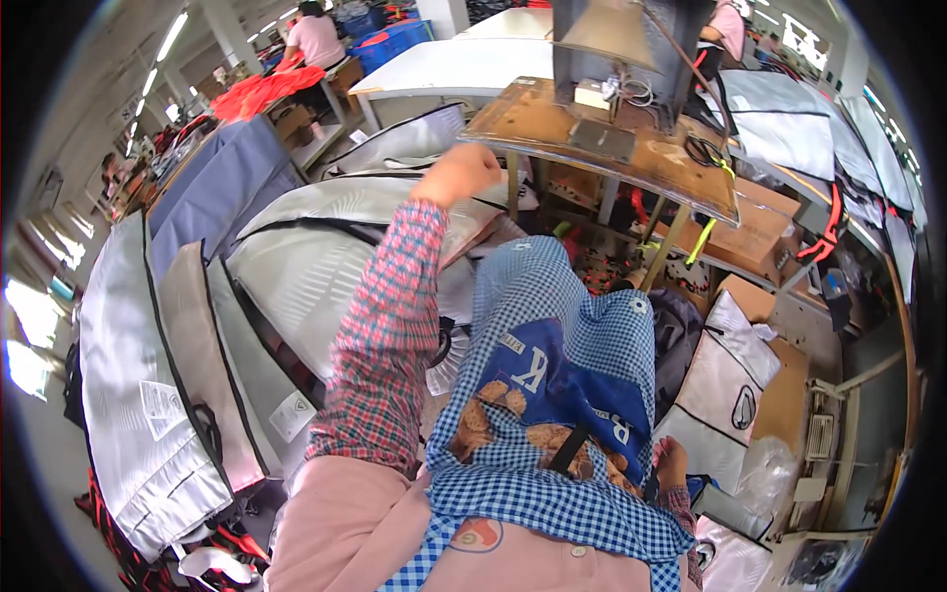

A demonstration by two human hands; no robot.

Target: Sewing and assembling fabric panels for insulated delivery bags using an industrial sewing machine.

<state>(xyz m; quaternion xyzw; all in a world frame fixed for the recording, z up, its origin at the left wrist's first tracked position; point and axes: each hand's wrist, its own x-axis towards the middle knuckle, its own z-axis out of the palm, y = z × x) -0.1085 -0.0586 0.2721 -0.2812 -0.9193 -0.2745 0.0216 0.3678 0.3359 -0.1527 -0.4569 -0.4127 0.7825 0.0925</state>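
Observation:
My left hand (462, 176) is raised ahead of me at the near left corner of a brown worktable (528, 116). Its fingers are curled closed, and whatever they hold, if anything, is hidden. Beneath that arm lies a pile of large silver-grey bags (306, 281) with black edging. Low at my right side is my right hand (672, 462), beside my blue checked apron (523, 281) and next to a pale silver bag (715, 395) with a black oval loop. Its fingers are partly hidden, so their grip is unclear.
More silver bags (148, 385) stand upright at my left, by grey-blue fabric (222, 197). A dark machine panel (631, 59), a small control box (592, 94) and black scissors (705, 153) are on the worktable. White tables (444, 67) and a person in pink (318, 41) are farther back.

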